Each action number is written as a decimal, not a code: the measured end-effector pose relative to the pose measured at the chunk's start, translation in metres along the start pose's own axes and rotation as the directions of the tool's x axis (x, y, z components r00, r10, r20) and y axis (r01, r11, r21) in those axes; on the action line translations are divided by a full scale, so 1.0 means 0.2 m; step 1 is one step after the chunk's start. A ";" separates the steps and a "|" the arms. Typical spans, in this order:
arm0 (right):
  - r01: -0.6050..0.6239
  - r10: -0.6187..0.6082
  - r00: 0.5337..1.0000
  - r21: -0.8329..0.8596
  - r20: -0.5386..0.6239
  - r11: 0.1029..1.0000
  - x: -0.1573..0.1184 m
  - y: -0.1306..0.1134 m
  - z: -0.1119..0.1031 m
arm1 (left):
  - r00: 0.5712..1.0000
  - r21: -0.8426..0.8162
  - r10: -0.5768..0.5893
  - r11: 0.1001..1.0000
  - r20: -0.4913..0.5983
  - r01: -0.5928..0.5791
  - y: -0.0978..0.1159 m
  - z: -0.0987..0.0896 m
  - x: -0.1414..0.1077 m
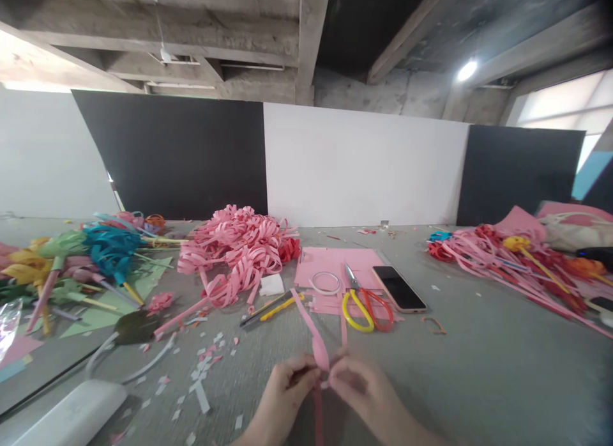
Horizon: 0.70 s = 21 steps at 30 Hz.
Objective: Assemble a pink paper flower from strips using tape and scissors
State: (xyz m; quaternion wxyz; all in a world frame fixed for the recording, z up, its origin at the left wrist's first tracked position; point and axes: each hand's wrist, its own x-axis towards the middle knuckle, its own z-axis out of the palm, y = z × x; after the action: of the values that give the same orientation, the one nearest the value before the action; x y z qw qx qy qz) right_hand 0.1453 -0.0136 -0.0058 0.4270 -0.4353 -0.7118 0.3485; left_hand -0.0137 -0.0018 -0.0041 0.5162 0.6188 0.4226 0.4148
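Near the table's front edge, my left hand (293, 388) pinches a pink paper strip (320, 351) that curls at its middle. One end of it points up and away; another length hangs below my fingers. Close beside it, my right hand (357, 385) has thumb and fingers together at the same strip, somewhat blurred. A small pale bit shows between the fingertips. Just beyond lie scissors (357, 305) with one yellow and one red handle, flat pink paper (345, 262), a roll of clear tape (325, 282) and a yellow utility knife (281, 305).
A heap of curled pink paper strips (239, 248) stands behind to the left. Paper flowers (108, 248) lie at far left, above a white device (76, 413) with a cable. A phone (398, 287) rests right of the scissors. More pink strips (483, 254) pile up at right. Scraps (201, 369) litter the left.
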 end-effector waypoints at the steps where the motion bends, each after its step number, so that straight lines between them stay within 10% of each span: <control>1: -0.010 0.010 1.000 0.000 0.005 1.000 0.00 0.00 0.01 | 1.000 0.017 0.017 1.000 0.001 -0.017 -0.01 0.00 0.00; 21: -0.058 0.059 0.998 0.050 -0.006 0.997 0.00 0.02 0.02 | 1.000 -0.105 0.007 0.995 0.003 -0.007 0.00 0.01 0.00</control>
State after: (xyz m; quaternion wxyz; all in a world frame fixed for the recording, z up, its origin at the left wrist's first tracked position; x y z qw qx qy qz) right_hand 0.1438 -0.0132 -0.0107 0.4300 -0.4466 -0.6883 0.3768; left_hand -0.0111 -0.0027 -0.0052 0.5471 0.5930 0.3974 0.4372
